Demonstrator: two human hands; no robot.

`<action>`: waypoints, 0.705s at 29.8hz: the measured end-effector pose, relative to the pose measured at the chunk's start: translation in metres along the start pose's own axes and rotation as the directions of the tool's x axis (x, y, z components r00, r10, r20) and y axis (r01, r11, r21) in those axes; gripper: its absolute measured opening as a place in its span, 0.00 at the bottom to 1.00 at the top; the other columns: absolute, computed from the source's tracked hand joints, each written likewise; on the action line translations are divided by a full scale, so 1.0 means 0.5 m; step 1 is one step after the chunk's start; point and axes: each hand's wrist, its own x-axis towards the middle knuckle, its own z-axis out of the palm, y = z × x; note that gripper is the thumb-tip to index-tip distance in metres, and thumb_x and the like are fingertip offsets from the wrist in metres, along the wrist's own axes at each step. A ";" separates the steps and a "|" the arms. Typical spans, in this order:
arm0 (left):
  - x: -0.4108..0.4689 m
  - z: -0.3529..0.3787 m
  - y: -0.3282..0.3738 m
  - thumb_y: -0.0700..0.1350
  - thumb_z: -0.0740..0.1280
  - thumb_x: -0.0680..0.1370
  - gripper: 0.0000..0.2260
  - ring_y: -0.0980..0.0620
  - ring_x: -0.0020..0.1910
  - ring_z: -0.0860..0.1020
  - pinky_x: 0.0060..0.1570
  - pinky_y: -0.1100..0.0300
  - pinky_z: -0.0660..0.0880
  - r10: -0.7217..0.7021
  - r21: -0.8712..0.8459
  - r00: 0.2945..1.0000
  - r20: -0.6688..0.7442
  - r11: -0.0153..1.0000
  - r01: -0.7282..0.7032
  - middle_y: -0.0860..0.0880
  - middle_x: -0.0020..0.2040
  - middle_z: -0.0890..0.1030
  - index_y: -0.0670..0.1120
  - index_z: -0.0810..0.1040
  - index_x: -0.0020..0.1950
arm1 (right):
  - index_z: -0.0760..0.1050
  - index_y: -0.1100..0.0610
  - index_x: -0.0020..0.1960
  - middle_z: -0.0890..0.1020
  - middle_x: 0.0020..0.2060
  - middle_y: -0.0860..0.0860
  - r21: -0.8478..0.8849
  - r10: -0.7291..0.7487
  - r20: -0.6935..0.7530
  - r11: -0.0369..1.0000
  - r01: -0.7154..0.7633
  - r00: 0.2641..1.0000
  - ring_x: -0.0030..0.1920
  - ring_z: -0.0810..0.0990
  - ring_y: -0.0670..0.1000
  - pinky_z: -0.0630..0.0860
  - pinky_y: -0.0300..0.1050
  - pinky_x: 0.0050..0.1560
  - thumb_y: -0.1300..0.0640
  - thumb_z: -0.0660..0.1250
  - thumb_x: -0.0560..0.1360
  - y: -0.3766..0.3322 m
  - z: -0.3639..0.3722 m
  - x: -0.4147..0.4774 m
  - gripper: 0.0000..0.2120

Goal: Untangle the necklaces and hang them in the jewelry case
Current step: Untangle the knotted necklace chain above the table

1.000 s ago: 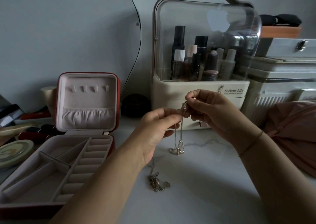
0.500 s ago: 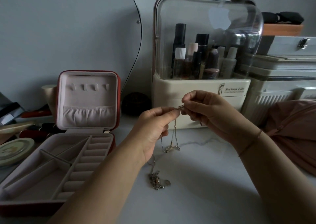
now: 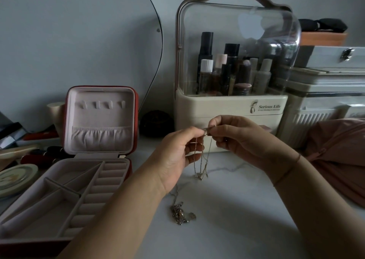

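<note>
Silver and very fine, the chain hangs in several thin strands between two hands raised above the white table. The left hand comes in from the lower left with its forearm slanting upward and its palm turned to the right. Its thumb and forefinger pinch the top of the chain, and its other fingers curl loosely beside the strands. The right hand reaches in from the right with a thin band round its wrist. Its thumb and forefinger pinch the same top end right against the left fingertips, and its remaining fingers fold in toward the palm.

From that shared pinch the strands drop almost straight down and gather in a small cluster at the bottom, low over the table. I cannot tell whether that cluster touches the surface.

Nearer the camera, just below the left wrist, a knotted heap of necklaces lies on the table, with one thin strand trailing up from it under the left hand.

The jewelry case stands open to the left, well apart from the chain. Its lid is upright and shows a row of four small hooks above a gathered pocket.
</note>
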 end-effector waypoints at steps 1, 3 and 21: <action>-0.001 0.000 0.000 0.43 0.65 0.75 0.07 0.57 0.33 0.74 0.38 0.62 0.71 0.001 0.006 1.000 0.007 1.000 -0.001 0.52 0.32 0.75 0.47 0.77 0.37 | 0.78 0.57 0.38 0.76 0.32 0.50 0.037 -0.002 0.002 0.999 0.002 1.000 0.34 0.72 0.45 0.71 0.35 0.35 0.64 0.70 0.66 0.001 -0.001 0.002 0.03; -0.001 0.002 0.000 0.43 0.65 0.75 0.07 0.57 0.33 0.74 0.38 0.62 0.71 0.015 0.014 1.000 0.014 1.000 -0.015 0.52 0.32 0.75 0.47 0.77 0.37 | 0.80 0.56 0.35 0.78 0.32 0.52 0.098 -0.004 0.000 0.995 0.004 1.000 0.34 0.74 0.45 0.72 0.35 0.34 0.64 0.67 0.65 0.001 -0.004 0.004 0.05; 0.008 -0.001 0.001 0.43 0.64 0.75 0.06 0.54 0.41 0.78 0.48 0.58 0.72 -0.028 -0.189 1.000 0.010 0.981 0.029 0.50 0.38 0.80 0.47 0.77 0.39 | 0.77 0.60 0.38 0.75 0.31 0.54 0.126 0.018 0.003 0.992 -0.018 1.000 0.26 0.67 0.45 0.63 0.35 0.26 0.63 0.68 0.70 -0.005 -0.005 -0.002 0.02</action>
